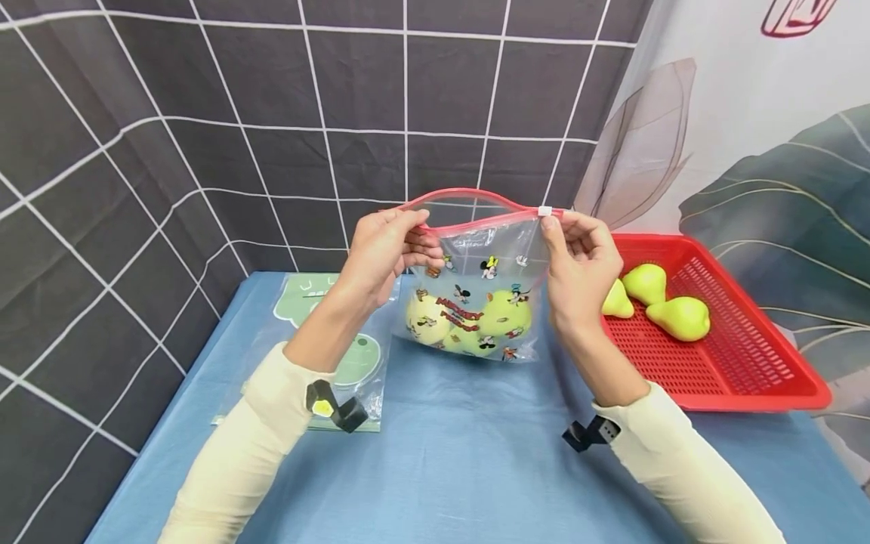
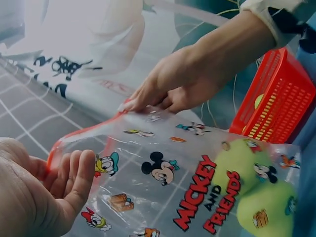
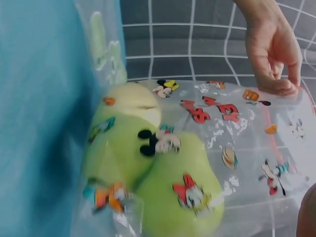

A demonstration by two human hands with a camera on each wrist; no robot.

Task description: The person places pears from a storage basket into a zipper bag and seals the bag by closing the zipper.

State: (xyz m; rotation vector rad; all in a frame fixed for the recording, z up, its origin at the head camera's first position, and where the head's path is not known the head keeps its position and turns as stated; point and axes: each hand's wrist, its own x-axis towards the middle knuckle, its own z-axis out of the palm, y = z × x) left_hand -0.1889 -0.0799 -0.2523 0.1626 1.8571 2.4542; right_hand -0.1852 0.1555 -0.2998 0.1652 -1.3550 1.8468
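A clear zip bag (image 1: 476, 249) printed with cartoon figures hangs upright between both hands, its red-edged mouth parted. Inside at the bottom lie several green and pale yellow fruits (image 3: 180, 182), at least one pear-shaped. My left hand (image 1: 387, 253) pinches the left end of the red rim between thumb and fingers. At the other end, my right hand (image 1: 582, 264) pinches the rim beside a white slider (image 1: 545, 211). The left wrist view shows the right hand (image 2: 182, 81) gripping the far corner, with the printed side of the bag facing the camera.
A red basket (image 1: 754, 363) with several yellow-green pears (image 1: 680, 317) stands at the right. Flat on the blue cloth (image 1: 462, 468) at the left lies another clear bag with a green print (image 1: 360, 359). A dark gridded curtain (image 1: 353, 83) hangs behind.
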